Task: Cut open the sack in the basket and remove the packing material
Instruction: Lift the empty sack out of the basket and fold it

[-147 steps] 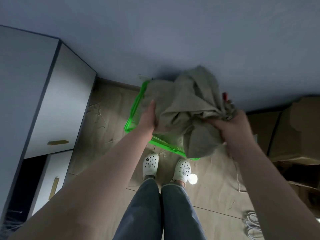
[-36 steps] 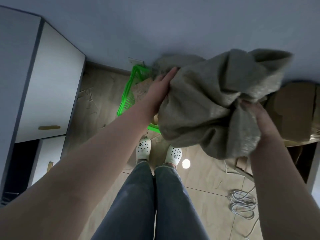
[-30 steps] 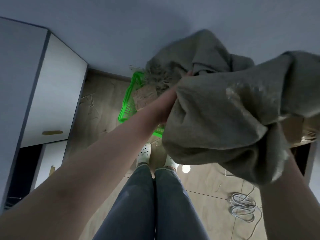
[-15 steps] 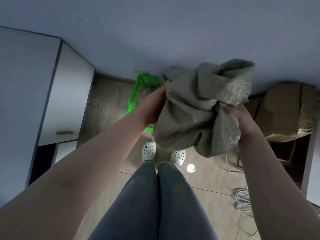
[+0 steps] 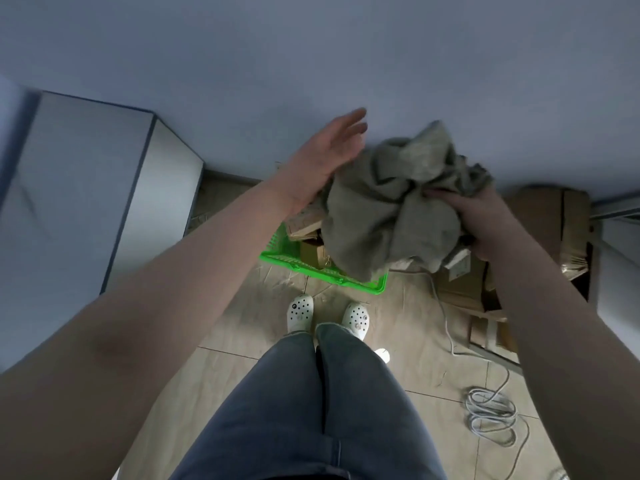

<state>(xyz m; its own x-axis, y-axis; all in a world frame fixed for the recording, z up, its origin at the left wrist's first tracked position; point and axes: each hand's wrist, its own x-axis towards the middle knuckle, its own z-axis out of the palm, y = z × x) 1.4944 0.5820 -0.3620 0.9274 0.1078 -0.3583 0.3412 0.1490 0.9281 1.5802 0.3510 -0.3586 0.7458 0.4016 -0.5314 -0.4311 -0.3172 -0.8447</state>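
A crumpled grey-green sack hangs in the air above the green plastic basket on the floor. My right hand grips the sack's bunched right side. My left hand is open with straight fingers, its heel against the sack's upper left edge, holding nothing. Brown cardboard packing pieces lie inside the basket, partly hidden by the sack.
Grey cabinets stand along the left. Cardboard boxes are stacked at the right by the wall. A white cable coils on the tiled floor at the right. My feet in white clogs stand just before the basket.
My left hand has let go of the sack and opened, rising to its upper left. The sack has dropped lower over the basket, now held by my right hand alone.
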